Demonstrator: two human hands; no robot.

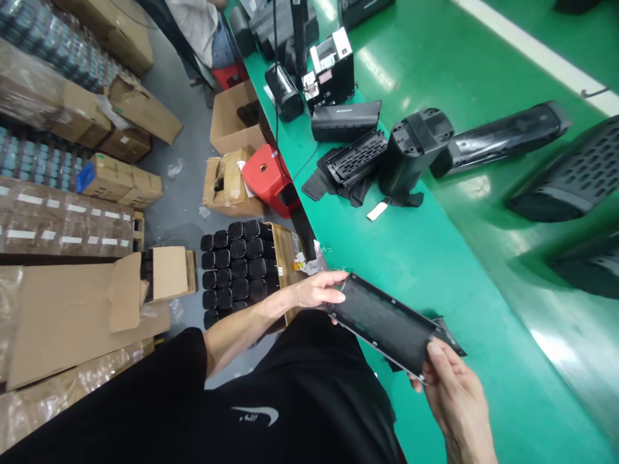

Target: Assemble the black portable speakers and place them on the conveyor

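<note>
A black curved plastic panel [384, 325] is held in front of my body over the bench, its hollow inner side turned up and small clips along its long edges. The fingers and thumb of my left hand [322, 290] close on its upper left end. At the lower right end, my right hand [452, 380] pinches the edge between thumb and fingers. Under the panel's right end another dark piece [449, 332] lies on the green bench [483, 322], mostly hidden.
Black perforated housings [358, 158] and an upright black case [416, 154] stand farther up the bench, near a white-and-black device [331, 67]. Below the bench's left side are a red stool [271, 177], cardboard boxes [236, 119] and stacked black casings [239, 267]. Another person [198, 29] sits at the top.
</note>
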